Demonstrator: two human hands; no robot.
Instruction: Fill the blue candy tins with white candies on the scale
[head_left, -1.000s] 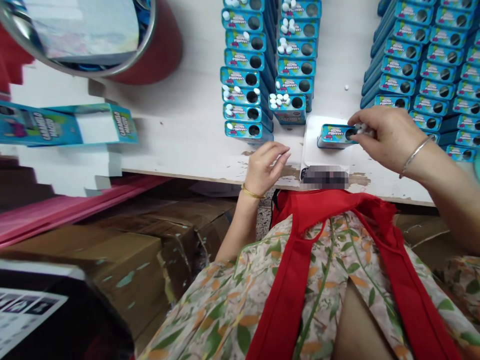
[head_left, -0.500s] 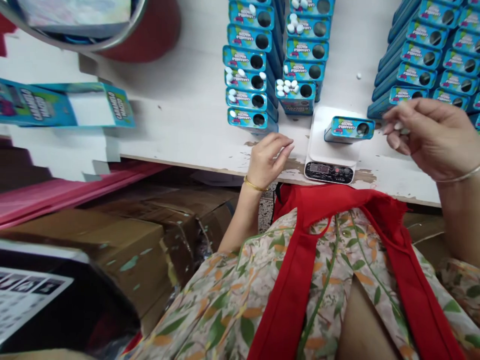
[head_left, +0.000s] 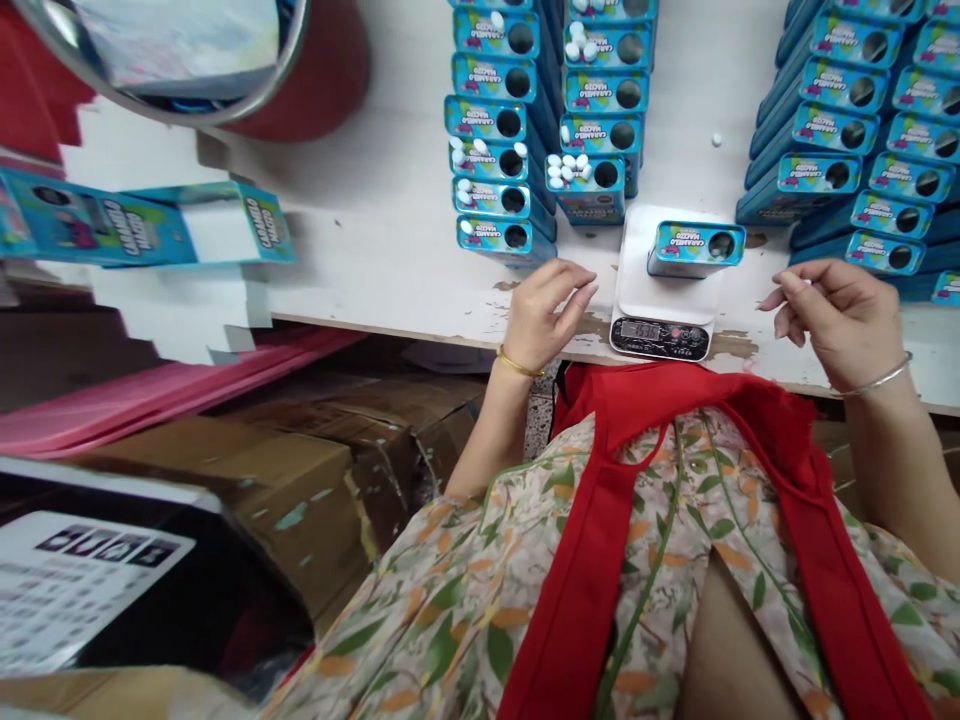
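A blue tin with a round hole in its top stands upright on a small white digital scale, whose display is lit. Left of the scale, my left hand rests at the table's edge, loosely curled, thumb apart from the fingers, with nothing visible in it. My right hand hovers on the scale's other side, fingers pinched around a white mint; whether more mints lie in the palm is hidden. Neither hand touches the tin.
Rows of blue tins stand behind on the left, several with white mints on top. More tins fill the right. A loose mint lies on the table. Far left are a red tub and an unfolded carton.
My right hand drew away from the tin's hole to the right, then came down nearer the table's front edge. The scale's reading changed. My left hand stayed nearly still.
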